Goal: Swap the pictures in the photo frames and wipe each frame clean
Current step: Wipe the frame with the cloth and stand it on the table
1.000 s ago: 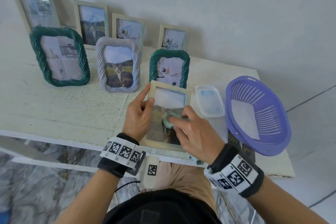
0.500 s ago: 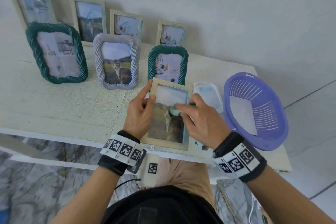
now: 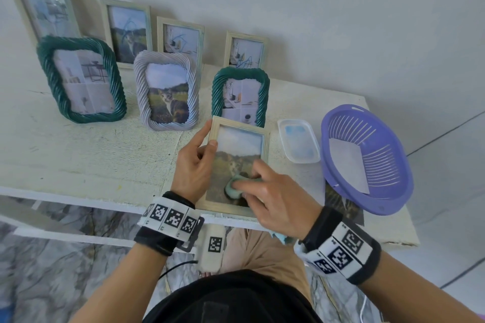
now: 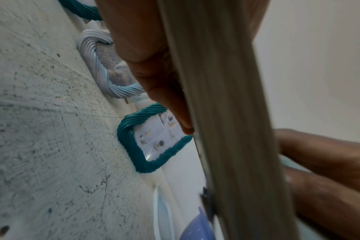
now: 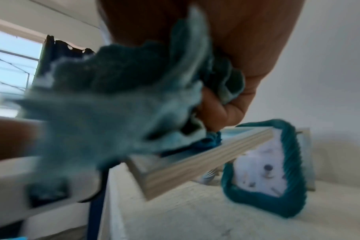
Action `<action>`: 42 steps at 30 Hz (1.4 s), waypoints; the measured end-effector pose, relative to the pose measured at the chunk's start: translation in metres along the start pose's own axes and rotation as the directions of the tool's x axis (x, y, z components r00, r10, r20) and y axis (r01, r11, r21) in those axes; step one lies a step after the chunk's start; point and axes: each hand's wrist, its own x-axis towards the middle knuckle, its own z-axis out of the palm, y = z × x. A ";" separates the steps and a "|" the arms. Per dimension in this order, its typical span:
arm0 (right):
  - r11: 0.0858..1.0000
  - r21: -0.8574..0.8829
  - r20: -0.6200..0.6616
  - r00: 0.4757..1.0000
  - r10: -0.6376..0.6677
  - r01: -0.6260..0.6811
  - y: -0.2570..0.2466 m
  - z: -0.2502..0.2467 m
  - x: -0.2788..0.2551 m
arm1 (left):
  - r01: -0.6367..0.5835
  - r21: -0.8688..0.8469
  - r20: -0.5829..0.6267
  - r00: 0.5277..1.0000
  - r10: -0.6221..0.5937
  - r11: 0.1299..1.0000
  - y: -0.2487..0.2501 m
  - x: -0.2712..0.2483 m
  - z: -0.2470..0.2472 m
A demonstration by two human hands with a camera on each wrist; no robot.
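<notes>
A pale wooden frame [image 3: 240,128] with a cat picture is tilted up off the white table [image 3: 91,160] near its front edge. My left hand [image 3: 195,162] grips its left side, thumb on the front rail. My right hand [image 3: 265,196] holds a bunched teal cloth [image 3: 233,186] and presses it on the lower part of the glass. The right wrist view shows that cloth [image 5: 117,104] blurred above the frame's edge [image 5: 195,159]. In the left wrist view the wooden frame [image 4: 226,113] runs edge-on past my fingers [image 4: 154,78].
Behind stand a small green rope frame [image 3: 240,94], a lilac rope frame [image 3: 166,90], a large green rope frame [image 3: 81,78] and several wooden frames along the wall [image 3: 244,51]. A clear plastic lid [image 3: 298,140] and a purple basket [image 3: 367,157] sit to the right.
The cloth in my right hand has slid from the middle of the glass down toward the frame's lower part. My left hand keeps its hold on the left side.
</notes>
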 end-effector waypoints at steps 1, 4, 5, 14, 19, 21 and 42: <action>1.000 -0.015 -0.007 1.000 0.020 -0.020 0.004 -0.003 0.002 | 0.006 0.002 0.000 1.000 -0.006 1.000 -0.001 -0.002 0.002; 0.994 -0.041 -0.149 0.984 0.093 -0.100 0.017 -0.010 0.010 | 0.018 -0.029 0.004 1.000 -0.018 0.999 0.000 -0.003 0.006; 0.994 -0.036 -0.165 0.982 0.093 -0.101 0.014 -0.009 0.010 | 0.017 -0.036 0.008 1.000 -0.017 0.999 0.001 -0.002 0.006; 0.995 -0.023 -0.139 0.986 0.093 -0.097 0.015 -0.010 0.006 | 0.040 -0.032 0.005 0.999 -0.040 0.999 0.001 -0.005 0.006; 0.998 0.063 0.015 1.000 -0.003 0.002 0.000 0.001 -0.005 | 0.039 -0.047 0.012 0.999 -0.039 0.998 -0.004 -0.004 0.002; 0.997 0.081 0.055 0.998 0.013 -0.017 0.011 -0.006 -0.002 | 0.047 -0.053 0.018 0.999 -0.046 0.997 -0.005 -0.008 0.004; 0.998 -0.010 -0.046 0.997 0.061 -0.062 -0.010 0.001 0.007 | 0.074 -0.183 -0.019 0.997 -0.078 0.980 0.003 -0.014 0.025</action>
